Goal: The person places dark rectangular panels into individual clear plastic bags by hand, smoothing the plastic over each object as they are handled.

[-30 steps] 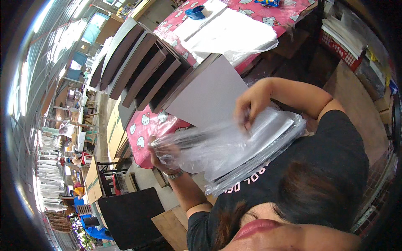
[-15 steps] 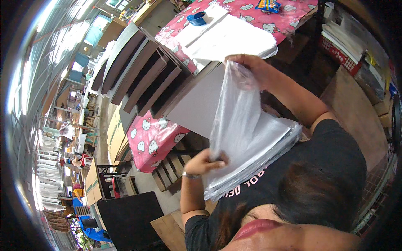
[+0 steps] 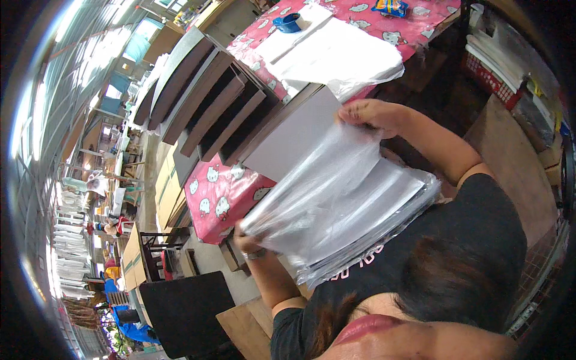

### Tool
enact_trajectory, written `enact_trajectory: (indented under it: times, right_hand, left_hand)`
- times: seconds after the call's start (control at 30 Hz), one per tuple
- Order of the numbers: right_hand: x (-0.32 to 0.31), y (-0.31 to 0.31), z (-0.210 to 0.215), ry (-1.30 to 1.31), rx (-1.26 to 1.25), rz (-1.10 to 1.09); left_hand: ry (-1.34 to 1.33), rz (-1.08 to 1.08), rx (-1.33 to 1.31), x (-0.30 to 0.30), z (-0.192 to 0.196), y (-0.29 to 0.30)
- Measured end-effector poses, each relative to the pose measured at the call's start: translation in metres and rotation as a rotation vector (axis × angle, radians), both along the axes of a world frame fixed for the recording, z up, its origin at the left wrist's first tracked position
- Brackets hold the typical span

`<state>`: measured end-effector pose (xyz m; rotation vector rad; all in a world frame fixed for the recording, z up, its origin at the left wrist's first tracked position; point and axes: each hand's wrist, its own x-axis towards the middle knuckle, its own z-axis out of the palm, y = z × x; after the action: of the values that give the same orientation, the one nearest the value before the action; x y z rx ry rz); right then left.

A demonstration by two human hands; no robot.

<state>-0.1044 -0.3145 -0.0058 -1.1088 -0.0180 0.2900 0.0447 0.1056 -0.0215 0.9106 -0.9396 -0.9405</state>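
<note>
Your right hand [image 3: 375,115] is raised well ahead of your chest, fingers curled down and clenched on the top edge of a clear plastic bag [image 3: 327,198], the forearm running back bare toward the black sleeve at your shoulder. Your left hand [image 3: 249,243] sits low and closer in, wrist bent, a ring showing on one finger, gripping the bag's lower corner so the film is stretched on a slant between the two hands. The bag lies across a stack of flat grey sheets in plastic [image 3: 384,210] that rests against your chest, its far edge jutting toward your right arm. Just beyond the bag a large grey board [image 3: 288,135] leans against dark brown panels [image 3: 210,102] stood in a row on edge. Below them a table with a pink patterned cloth [image 3: 219,201] sits beside your left hand. Farther off, another pink-clothed table [image 3: 372,15] carries white sheets [image 3: 336,54] and a blue tape roll [image 3: 290,23]. A dark chair [image 3: 183,312] stands near the lower edge, and a red crate with white stacks [image 3: 495,66] lies well apart on your right
</note>
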Motion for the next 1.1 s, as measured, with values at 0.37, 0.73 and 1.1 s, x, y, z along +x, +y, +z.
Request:
enact_trajectory:
  times: [0.37, 0.73, 1.1]
  right_hand:
    - [0.005, -0.012, -0.007, -0.433, 0.631, -0.060]
    - [0.014, 0.023, -0.005, -0.843, -1.229, -0.929]
    - [-0.025, -0.009, 0.003, -0.117, -0.280, -0.191]
  left_hand:
    - [0.091, 0.188, 0.222, -0.017, 0.004, -0.050]
    - [-0.877, 1.398, 0.499, -0.023, 0.006, -0.131]
    - [0.075, 0.573, 0.650, -0.023, 0.033, -0.048]
